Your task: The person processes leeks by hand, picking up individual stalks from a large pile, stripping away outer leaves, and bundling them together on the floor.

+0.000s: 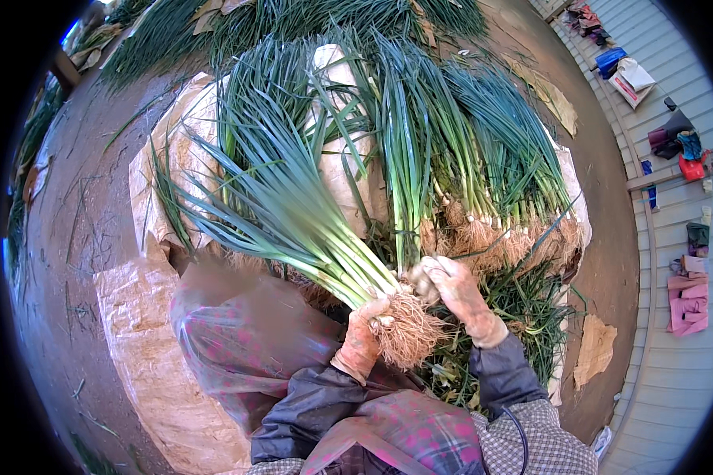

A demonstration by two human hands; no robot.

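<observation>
A bunch of green garlic [332,237] with long flat leaves, pale stems and tan roots slants across my lap. My left hand [362,342], in a stained glove, is closed around its stems just above the roots. Beside the root end, my gloved right hand [459,294] has its fingers curled together; their tips are blurred, and what is in them cannot be made out. More green garlic [467,158] lies in a row beyond, roots toward me. Loose green leaves and trimmings [522,309] are heaped to the right of my right hand.
Pale sacking sheets [158,356] lie under and beside the plants. A large pile of green garlic [332,20] spreads at the far side. Torn cardboard [595,348] lies on the brown floor at right, near a corrugated wall [673,222] hung with bags and cloths.
</observation>
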